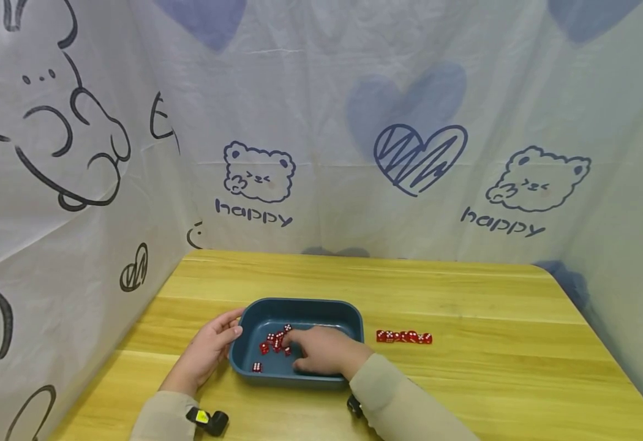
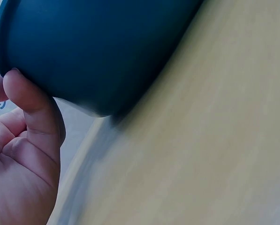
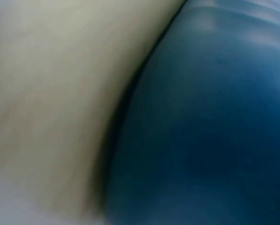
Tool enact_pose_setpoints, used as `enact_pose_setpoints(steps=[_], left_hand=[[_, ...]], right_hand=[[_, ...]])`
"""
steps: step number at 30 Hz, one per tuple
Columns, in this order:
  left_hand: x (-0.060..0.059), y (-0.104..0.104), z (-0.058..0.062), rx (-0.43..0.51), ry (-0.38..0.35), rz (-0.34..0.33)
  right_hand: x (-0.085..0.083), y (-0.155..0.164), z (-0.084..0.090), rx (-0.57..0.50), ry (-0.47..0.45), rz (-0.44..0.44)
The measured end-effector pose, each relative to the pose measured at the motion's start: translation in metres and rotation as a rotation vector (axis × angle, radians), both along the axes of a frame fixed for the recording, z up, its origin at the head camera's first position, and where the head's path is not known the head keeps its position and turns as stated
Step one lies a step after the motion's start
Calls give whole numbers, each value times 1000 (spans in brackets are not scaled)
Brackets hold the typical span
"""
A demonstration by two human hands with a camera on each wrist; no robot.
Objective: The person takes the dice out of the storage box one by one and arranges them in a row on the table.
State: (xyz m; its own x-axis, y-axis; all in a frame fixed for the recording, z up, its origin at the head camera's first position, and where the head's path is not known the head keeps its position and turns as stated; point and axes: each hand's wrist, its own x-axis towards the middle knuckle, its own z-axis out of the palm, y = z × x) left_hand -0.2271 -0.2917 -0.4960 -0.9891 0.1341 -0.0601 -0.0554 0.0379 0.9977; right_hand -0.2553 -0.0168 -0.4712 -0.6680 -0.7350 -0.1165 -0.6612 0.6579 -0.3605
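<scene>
A dark blue rounded rectangular container (image 1: 299, 381) stands on the table, with several red dice (image 1: 276, 340) in its left half and one die (image 1: 257, 367) apart near its front left corner. My left hand (image 1: 209, 346) rests against the outside of its left end. In the left wrist view the thumb (image 2: 25, 91) touches the outer wall just under the rim. My right hand (image 1: 324, 350) reaches down inside, index fingertip beside the clustered dice, thumb apart from it. Its other fingers are partly hidden. The right wrist view shows only the blurred container wall (image 3: 200, 131).
A straight row of red dice (image 1: 404, 337) lies on the yellow wood-grain table (image 1: 492, 367), right of the container. Printed white cloth (image 1: 321, 122) hangs behind the table and along both sides. A wrist camera (image 1: 211, 422) sits by the left sleeve.
</scene>
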Motion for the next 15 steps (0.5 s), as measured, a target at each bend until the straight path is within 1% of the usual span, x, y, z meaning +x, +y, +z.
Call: enact_pose_setpoints(steps=[8,15], left_hand=[[-1,-1,-1,-7,4,2],[-2,-2,-2,1,-9,8]], right_hand=[[1,1,0,-2,-11,22],[1,3,0,-29,-16,72]])
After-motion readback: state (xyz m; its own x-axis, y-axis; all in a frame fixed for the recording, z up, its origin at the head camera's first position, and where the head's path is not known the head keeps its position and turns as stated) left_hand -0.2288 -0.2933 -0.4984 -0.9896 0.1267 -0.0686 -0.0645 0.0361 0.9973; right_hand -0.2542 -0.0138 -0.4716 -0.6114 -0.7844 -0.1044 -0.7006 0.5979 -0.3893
